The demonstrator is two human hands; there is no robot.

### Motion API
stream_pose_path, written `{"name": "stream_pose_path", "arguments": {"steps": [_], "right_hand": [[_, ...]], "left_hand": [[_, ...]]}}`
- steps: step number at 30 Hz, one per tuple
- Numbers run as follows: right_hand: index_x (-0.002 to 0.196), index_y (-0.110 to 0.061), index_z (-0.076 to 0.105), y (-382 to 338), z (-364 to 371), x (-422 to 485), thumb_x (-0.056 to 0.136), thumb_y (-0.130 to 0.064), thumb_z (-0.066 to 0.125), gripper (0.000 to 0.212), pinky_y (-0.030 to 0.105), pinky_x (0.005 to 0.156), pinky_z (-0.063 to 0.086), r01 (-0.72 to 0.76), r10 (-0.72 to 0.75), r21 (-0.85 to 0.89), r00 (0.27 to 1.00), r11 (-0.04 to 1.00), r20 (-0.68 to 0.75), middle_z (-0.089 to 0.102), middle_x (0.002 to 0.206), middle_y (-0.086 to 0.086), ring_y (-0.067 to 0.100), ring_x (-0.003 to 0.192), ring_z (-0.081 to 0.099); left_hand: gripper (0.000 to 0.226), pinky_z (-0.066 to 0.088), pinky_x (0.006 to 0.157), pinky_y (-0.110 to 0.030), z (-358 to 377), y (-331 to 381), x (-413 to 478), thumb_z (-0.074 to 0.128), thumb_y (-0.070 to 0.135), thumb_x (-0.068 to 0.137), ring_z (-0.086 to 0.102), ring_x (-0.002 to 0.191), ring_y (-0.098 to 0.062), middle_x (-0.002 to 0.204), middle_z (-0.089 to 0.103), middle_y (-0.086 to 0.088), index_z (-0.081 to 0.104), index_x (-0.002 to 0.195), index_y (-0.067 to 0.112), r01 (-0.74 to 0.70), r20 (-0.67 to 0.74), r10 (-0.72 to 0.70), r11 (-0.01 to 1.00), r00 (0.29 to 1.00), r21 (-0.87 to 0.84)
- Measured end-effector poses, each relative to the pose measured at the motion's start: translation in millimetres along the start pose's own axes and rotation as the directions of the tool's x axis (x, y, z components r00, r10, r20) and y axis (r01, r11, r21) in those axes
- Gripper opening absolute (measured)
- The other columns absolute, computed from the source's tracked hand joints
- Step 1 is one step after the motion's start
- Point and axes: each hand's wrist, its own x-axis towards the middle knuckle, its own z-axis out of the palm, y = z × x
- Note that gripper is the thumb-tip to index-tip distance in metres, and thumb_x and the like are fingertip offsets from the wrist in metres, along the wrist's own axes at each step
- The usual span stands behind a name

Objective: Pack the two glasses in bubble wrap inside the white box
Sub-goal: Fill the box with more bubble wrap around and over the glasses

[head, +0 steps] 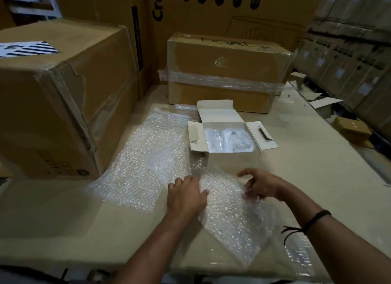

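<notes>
The white box stands open in the middle of the table, flaps spread. Inside it lie the glasses, bundled in bubble wrap, with one clear rim showing at the front right. A loose sheet of bubble wrap lies in front of the box. My left hand rests on its left edge with the fingers fairly straight. My right hand has curled fingers at the sheet's upper right edge and appears to pinch it. Another bubble wrap sheet lies flat to the left of the box.
A big cardboard carton stands at the left. A taped brown carton sits right behind the white box, with taller cartons behind it. Small boxes and card scraps lie beyond the table's right edge.
</notes>
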Motion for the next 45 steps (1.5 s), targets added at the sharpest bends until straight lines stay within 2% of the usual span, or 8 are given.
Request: {"name": "stream_pose_path", "arguments": {"steps": [11,17,21,24,27,32,39,45], "right_hand": [[0.139,-0.030,0.044,12,9,13,0.089,-0.029,0.059,0.052,0.037,0.098,0.035,0.073,-0.516,-0.862,0.824,0.502,-0.231,0.050,0.138,0.000,0.023,0.122,0.048],[0.154,-0.028,0.019,24,45,25,0.098,-0.058,0.028,0.064,0.040,0.116,0.017,0.320,-0.404,-0.786,0.909,0.528,0.098,0.012,0.164,-0.004,0.021,0.149,0.014],[0.130,-0.022,0.059,19,36,27,0.097,-0.053,0.035,0.051,0.035,0.101,0.041,0.430,-0.559,-0.537,0.823,0.725,-0.096,0.056,0.138,0.002,0.023,0.125,0.052],[0.096,-0.015,0.068,-2,27,13,0.096,-0.052,0.046,0.043,0.034,0.072,0.049,0.448,-0.417,0.007,0.838,0.894,-0.353,0.071,0.093,0.004,0.022,0.084,0.066],[0.112,-0.019,0.060,-25,16,0,0.081,-0.071,0.053,0.061,0.033,0.061,0.051,0.332,-0.260,0.409,0.940,0.850,-0.223,0.071,0.095,0.007,0.020,0.072,0.068],[0.120,-0.014,0.053,-37,8,-7,0.080,-0.012,0.078,0.048,0.030,0.052,0.054,0.276,-0.203,0.440,0.957,0.855,-0.207,0.067,0.102,0.015,0.026,0.075,0.070],[0.124,-0.016,0.056,11,-28,-20,0.080,0.008,0.067,0.052,0.038,0.062,0.059,0.105,-0.007,0.452,0.977,0.886,-0.213,0.068,0.096,0.016,0.025,0.071,0.069],[0.137,-0.017,0.043,55,-40,-21,0.078,0.003,0.059,0.065,0.036,0.061,0.049,0.002,0.120,0.319,0.924,0.948,-0.362,0.061,0.087,0.011,0.026,0.069,0.059]], "left_hand": [[0.055,0.027,0.097,-0.045,-15,-67,31,0.054,0.056,0.085,0.035,0.127,-0.031,0.145,0.043,-0.007,0.057,0.129,0.023,0.629,-0.249,-0.602,0.776,0.759,0.042],[0.021,0.031,0.092,-0.042,-15,-66,33,0.060,0.026,0.089,0.049,0.112,-0.030,0.122,0.063,-0.003,0.069,0.108,0.022,0.501,-0.387,-0.550,0.835,0.740,-0.228],[0.013,0.042,0.072,-0.030,-14,-30,4,0.061,0.011,0.092,0.062,0.085,-0.028,0.097,0.070,-0.011,0.065,0.104,0.010,0.155,-0.503,-0.482,0.814,0.717,-0.560],[0.016,0.046,0.068,-0.027,-2,1,-22,0.068,-0.003,0.085,0.063,0.078,-0.021,0.089,0.070,-0.007,0.069,0.098,0.007,-0.086,-0.608,-0.233,0.889,0.759,-0.449],[0.022,0.050,0.071,-0.029,15,22,-32,0.066,-0.004,0.079,0.062,0.077,-0.019,0.088,0.070,-0.003,0.068,0.094,0.012,-0.330,-0.641,0.105,0.913,0.760,-0.241],[0.021,0.052,0.073,-0.035,24,47,-37,0.064,0.028,0.089,0.062,0.084,-0.021,0.099,0.069,-0.001,0.064,0.106,0.015,-0.610,-0.531,0.458,0.778,0.713,-0.148],[0.068,0.033,0.096,-0.025,18,45,-32,0.027,0.075,0.090,0.050,0.116,-0.014,0.123,0.060,0.008,0.061,0.122,0.026,-0.436,-0.455,0.218,0.774,0.864,-0.458],[0.041,0.013,0.106,-0.035,29,56,-25,0.054,0.061,0.086,0.025,0.134,-0.015,0.143,0.043,0.013,0.062,0.121,0.041,-0.064,0.014,0.066,0.992,0.998,-0.112]]}}
